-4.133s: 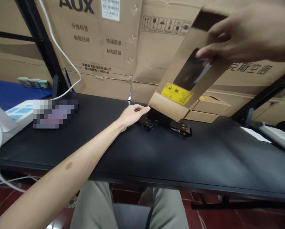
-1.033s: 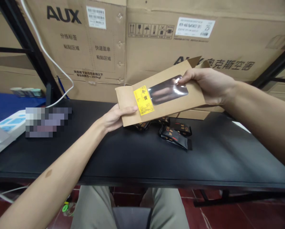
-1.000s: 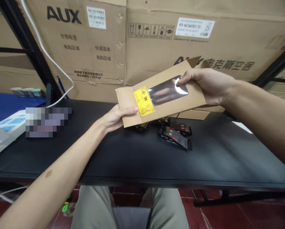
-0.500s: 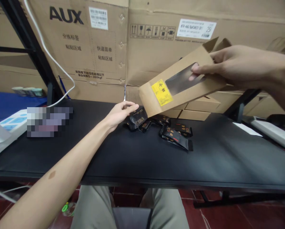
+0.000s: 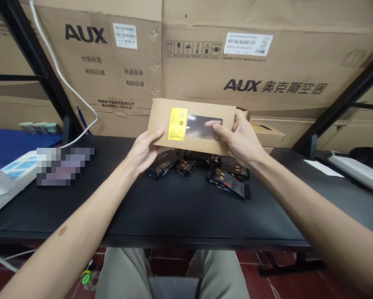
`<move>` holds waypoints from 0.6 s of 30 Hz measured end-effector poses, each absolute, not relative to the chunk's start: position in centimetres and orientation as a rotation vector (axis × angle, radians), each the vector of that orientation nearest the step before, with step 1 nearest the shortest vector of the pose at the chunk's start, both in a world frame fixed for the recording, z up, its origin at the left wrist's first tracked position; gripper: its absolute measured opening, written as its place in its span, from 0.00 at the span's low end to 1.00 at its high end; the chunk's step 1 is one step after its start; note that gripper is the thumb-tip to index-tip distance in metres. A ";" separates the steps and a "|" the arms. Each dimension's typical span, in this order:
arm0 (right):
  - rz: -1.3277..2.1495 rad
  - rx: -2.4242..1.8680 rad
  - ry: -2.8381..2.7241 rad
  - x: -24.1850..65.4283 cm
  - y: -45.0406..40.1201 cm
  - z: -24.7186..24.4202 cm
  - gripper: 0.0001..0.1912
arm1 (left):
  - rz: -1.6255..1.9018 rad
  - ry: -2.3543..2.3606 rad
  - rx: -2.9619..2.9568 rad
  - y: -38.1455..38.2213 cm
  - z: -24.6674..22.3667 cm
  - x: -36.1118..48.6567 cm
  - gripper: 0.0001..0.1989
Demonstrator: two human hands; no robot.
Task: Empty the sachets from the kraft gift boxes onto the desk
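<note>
A brown cardboard box [image 5: 161, 120] with a yellow label and a clear window is held nearly level above the black table [image 5: 174, 211]. My left hand [image 5: 145, 151] grips its left end, thumb on the front face. At the other end, my right hand [image 5: 240, 135] is wrapped round the box, with its thumb over the window. Part of an open flap shows behind that hand. Several black packets [image 5: 228, 182] with gold print lie on the table below and in front of the box; the rear ones are partly hidden by it.
More brown boxes [image 5: 269, 135] stand behind my right hand. Large AUX cartons [image 5: 198, 79] line the back. A white power strip [image 5: 20, 166] and a blurred-out item [image 5: 64, 166] lie left. Black frame posts [image 5: 339, 87] rise at the sides.
The box has moved left and down and turned level. My left hand has left the black packets and taken hold of its left end. The packets on the left have shifted.
</note>
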State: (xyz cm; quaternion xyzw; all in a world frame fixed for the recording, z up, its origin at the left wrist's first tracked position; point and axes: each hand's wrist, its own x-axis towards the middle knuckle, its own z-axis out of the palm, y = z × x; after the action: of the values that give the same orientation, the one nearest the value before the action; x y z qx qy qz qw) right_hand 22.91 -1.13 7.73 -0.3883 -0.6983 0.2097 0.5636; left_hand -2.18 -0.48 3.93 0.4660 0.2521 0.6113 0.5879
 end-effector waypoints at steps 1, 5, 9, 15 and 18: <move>0.502 -0.910 -1.624 22.7 -0.8 7.1 0.27 | 1.447 0.590 1.068 -0.4 4.0 -2.3 0.18; 0.481 -0.922 -1.587 21.8 0.0 5.4 0.28 | 1.513 0.554 1.003 0.0 4.0 -2.5 0.22; 0.469 -0.941 -1.556 20.4 0.0 4.5 0.30 | 1.576 0.541 0.918 0.2 3.9 -2.5 0.25; 0.397 -1.021 -1.471 19.7 -0.1 3.2 0.35 | 1.613 0.556 0.877 0.6 3.3 -2.7 0.27; 0.349 -1.074 -1.472 20.3 -0.3 2.6 0.41 | 1.698 0.643 0.916 1.1 3.3 -3.2 0.25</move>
State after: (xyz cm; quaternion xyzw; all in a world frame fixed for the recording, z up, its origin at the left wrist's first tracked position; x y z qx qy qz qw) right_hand 20.27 -0.29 2.61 -0.4634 -0.6347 0.1505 0.5998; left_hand -3.19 1.13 3.25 0.3829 0.2688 0.7103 0.5260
